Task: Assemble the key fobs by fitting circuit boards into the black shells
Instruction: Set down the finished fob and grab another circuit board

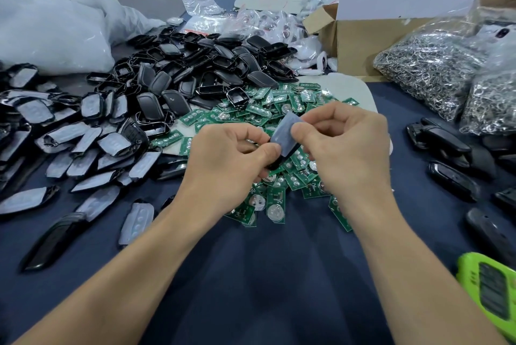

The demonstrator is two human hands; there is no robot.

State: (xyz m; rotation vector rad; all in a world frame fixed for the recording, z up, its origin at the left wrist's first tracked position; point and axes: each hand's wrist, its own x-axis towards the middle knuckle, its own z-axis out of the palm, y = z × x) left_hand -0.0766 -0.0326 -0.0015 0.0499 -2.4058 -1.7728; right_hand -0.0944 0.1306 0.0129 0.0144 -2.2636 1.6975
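Note:
Both hands meet above a heap of green circuit boards (279,118) in the middle of the dark blue table. My left hand (226,160) grips the lower end of a black shell (280,160) covered by a grey-blue film. My right hand (346,146) pinches the upper part of that film-covered shell (284,135) between thumb and forefinger. The shell stands tilted, its film side facing me. A large pile of empty black shells (195,65) lies behind and to the left. More film-covered shell halves (83,143) are spread at the left.
Finished black fobs (446,154) lie at the right. Clear bags of metal key rings (435,71) stand at the back right beside an open cardboard box (363,34). White plastic bags (50,26) fill the back left. A green device (491,294) sits at the lower right edge.

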